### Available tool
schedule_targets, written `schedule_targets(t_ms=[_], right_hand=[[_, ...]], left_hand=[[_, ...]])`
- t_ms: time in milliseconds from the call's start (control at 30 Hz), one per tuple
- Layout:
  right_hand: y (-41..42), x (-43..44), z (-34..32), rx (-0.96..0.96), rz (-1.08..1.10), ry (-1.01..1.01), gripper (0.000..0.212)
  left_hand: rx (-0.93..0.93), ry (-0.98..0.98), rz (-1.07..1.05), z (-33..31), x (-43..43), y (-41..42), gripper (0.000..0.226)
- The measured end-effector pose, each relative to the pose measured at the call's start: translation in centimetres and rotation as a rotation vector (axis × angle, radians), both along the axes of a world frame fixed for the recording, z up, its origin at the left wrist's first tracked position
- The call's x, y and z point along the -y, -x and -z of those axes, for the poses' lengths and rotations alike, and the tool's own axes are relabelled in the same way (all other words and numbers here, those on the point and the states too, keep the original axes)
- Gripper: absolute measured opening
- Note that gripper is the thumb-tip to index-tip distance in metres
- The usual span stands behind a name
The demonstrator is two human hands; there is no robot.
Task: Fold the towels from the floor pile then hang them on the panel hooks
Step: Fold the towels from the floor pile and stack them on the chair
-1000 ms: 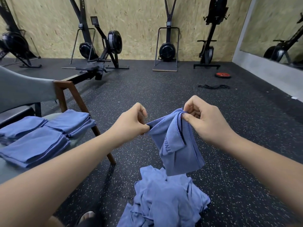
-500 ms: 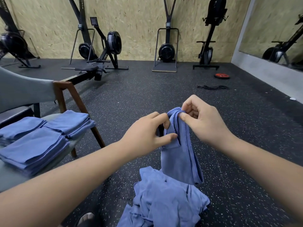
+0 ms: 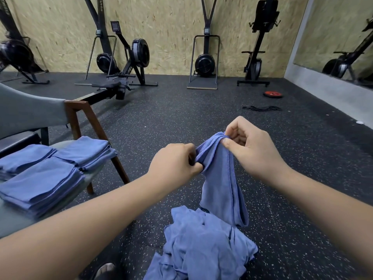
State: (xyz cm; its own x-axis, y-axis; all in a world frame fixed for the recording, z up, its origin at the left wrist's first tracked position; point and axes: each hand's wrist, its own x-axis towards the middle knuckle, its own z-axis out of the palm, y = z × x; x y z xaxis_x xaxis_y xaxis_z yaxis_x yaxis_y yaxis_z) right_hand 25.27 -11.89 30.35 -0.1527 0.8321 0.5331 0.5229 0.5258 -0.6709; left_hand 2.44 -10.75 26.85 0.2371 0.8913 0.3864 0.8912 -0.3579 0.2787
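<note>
Both hands meet at the middle of the frame on one blue towel [image 3: 220,178]. The left hand [image 3: 175,162] is curled, thumb and fingers pinching the towel's stitched edge. Half a second ago its thumb lay spread across the cloth, and a second ago it held that edge out further to the left. The right hand [image 3: 250,150], just up and right of it, pinches the gathered top fold between thumb and forefinger, much as before. The towel hangs from the two grips as a narrow doubled strip with darker stitching down its edges. Its lower end is down at the rumpled pile [image 3: 201,253] of the same blue cloth at bottom centre. At lower left, three stacks of folded towels [image 3: 40,178] lie on a grey chair [image 3: 30,112]. Along the chipboard wall [image 3: 171,27] at the top stand rowing machines [image 3: 129,63].
</note>
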Motion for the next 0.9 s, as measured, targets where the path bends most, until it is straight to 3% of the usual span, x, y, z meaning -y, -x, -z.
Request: schedule_targets(t_ms=[233,433,700,900], right_hand=[[-0.7,0.0,-0.1,0.044,-0.053,0.015,0.020],[-1.3,-0.3,-0.3,0.066,-0.067,0.005,0.020],[-2.6,-0.9,0.5,0.176,-0.090,0.077,0.021],[-2.9,-1.8,0.8,0.152,-0.176,0.257,0.030]], left_hand=[[-0.078,0.135,0.144,0.1,-0.8,1.8,0.017],[-0.143,0.099,0.190,-0.5,-0.6,2.2,0.033],[0.062,0.276,0.131,-3.8,-1.1,5.1,0.039],[0.368,0.433,0.233,-4.1,-0.8,5.6,0.023]])
